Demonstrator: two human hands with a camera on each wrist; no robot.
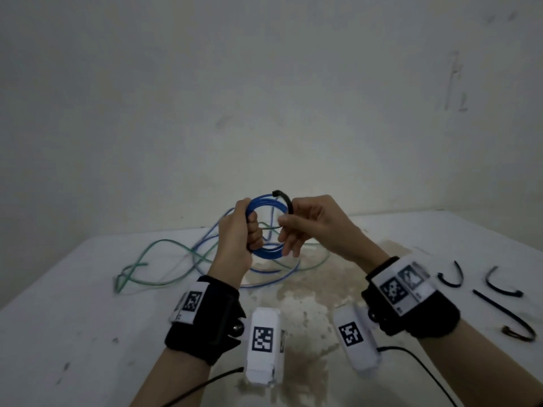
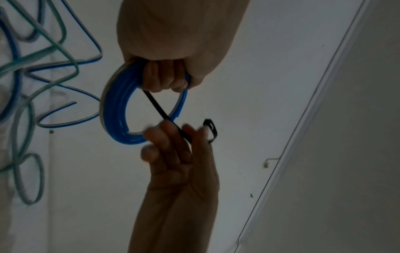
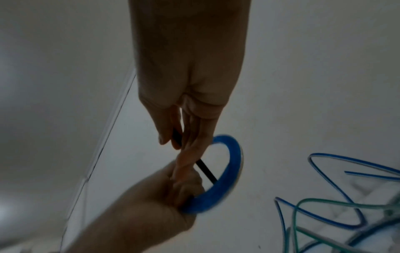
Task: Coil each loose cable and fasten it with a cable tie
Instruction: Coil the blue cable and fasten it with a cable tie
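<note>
A blue cable wound into a small coil (image 1: 266,201) is held up above the table. My left hand (image 1: 239,230) grips the coil's left side with curled fingers (image 2: 162,80). My right hand (image 1: 308,224) pinches a black cable tie (image 1: 286,199) at the coil's right side. The tie's strap (image 2: 158,106) crosses the coil's opening, and its head (image 2: 210,124) sticks out past my right fingers. In the right wrist view the strap (image 3: 206,169) runs from my fingers towards the coil (image 3: 231,166). Loose blue cable (image 1: 264,274) and green cable (image 1: 147,259) lie tangled on the table.
The white table (image 1: 73,289) meets a pale wall behind. Three spare black cable ties (image 1: 452,277) (image 1: 499,284) (image 1: 505,315) lie at the right. A brownish stain (image 1: 305,292) marks the table's middle.
</note>
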